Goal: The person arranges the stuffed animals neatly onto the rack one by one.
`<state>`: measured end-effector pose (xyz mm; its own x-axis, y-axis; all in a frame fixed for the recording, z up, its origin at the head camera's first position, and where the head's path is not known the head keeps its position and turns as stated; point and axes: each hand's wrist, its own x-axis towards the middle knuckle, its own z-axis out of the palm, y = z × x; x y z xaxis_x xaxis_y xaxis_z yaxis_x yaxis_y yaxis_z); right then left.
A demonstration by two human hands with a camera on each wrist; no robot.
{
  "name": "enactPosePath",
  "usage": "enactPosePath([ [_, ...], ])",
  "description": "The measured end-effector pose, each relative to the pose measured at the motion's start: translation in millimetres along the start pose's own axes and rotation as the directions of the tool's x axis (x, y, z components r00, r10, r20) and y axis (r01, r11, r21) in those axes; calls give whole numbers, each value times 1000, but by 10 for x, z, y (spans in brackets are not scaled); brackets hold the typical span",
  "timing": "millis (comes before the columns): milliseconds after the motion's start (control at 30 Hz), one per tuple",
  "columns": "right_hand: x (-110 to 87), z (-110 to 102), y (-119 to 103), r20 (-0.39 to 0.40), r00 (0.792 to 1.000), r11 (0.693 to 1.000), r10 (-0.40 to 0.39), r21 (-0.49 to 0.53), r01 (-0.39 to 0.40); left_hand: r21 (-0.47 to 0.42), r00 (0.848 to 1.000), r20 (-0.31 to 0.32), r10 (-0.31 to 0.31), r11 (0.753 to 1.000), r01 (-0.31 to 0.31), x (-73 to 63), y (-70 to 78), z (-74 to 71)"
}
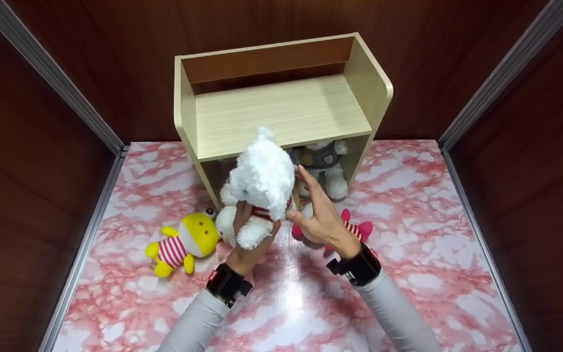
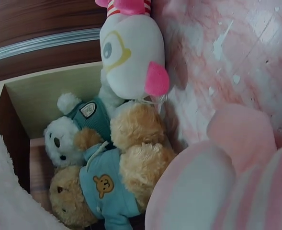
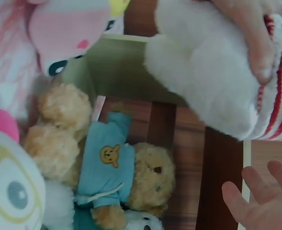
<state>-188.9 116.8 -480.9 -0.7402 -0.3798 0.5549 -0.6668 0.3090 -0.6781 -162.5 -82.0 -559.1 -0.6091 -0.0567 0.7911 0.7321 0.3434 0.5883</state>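
Observation:
A white plush bear point(image 1: 264, 171) in a red-and-white striped sweater is held up in front of the wooden shelf point(image 1: 281, 112). My left hand point(image 1: 248, 256) grips it around the body; the right wrist view shows those fingers curled over the bear's sweater point(image 3: 280, 91). My right hand point(image 1: 323, 220) is beside the bear with fingers extended, and its fingertips are apart from the bear in the right wrist view. Inside the lower compartment, a tan teddy bear point(image 2: 109, 179) in a light-blue hoodie lies against a white bear point(image 2: 95, 117) in a dark green top.
A yellow plush toy point(image 1: 201, 234) with a striped body lies on the pink marbled surface point(image 1: 130, 313), left of the shelf. Near it is a pink plush toy point(image 3: 73, 28). A white plush toy point(image 2: 136, 52) with yellow glasses lies before the shelf's right side. Dark wooden panels point(image 1: 32, 171) enclose the area.

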Motion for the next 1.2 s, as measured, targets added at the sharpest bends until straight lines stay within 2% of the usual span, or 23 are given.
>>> enactPosePath([
  [67, 43, 11, -12, -4, 1000, 998, 7, 60, -7, 70, 994, -42, 100, 993, -97, -6, -29, 58],
  [100, 61, 18, -14, -6, 1000, 996, 14, 86, -13, 189, 987, -71, 147, 973, -132, 10, -38, 86],
  [200, 102, 43, -10, -8, 999, 985, 34, 168, -32, 215, 977, -87, 196, 961, -173, 23, -61, 153],
  [333, 118, 76, 8, -17, 997, 974, 77, 217, -72, 313, 959, -57, 278, 917, -248, 38, -47, 217],
  [367, 119, 80, 9, -16, 996, 970, 90, 229, -84, 309, 961, -51, 272, 919, -244, 46, -35, 227],
  [433, 123, 90, 19, -11, 993, 957, 121, 267, -113, 268, 974, -36, 226, 941, -208, 65, -4, 241],
  [467, 128, 95, 26, -9, 991, 949, 132, 290, -124, 237, 982, -28, 187, 956, -175, 74, 11, 243],
  [567, 139, 113, 52, -3, 985, 913, 170, 377, -156, 196, 997, -4, 82, 977, -79, 83, 44, 251],
  [700, 157, 140, 87, -12, 978, 872, 207, 455, -179, 264, 998, 60, 32, 963, -47, 60, 57, 265],
  [800, 154, 149, 108, -35, 970, 857, 240, 476, -195, 250, 993, 112, -33, 968, 5, 50, 69, 274],
  [900, 143, 143, 140, -70, 959, 853, 276, 477, -211, 218, 981, 175, -79, 975, 40, 32, 83, 272],
  [1000, 127, 114, 183, -100, 937, 837, 336, 487, -248, 138, 963, 259, -73, 990, 38, 43, 102, 255],
  [1100, 106, 67, 237, -124, 912, 818, 390, 501, -282, 68, 931, 363, -32, 998, 8, 79, 120, 201],
  [1200, 86, 11, 299, -145, 897, 799, 418, 528, -287, 8, 891, 455, 5, 1000, -10, 157, 141, 111],
])
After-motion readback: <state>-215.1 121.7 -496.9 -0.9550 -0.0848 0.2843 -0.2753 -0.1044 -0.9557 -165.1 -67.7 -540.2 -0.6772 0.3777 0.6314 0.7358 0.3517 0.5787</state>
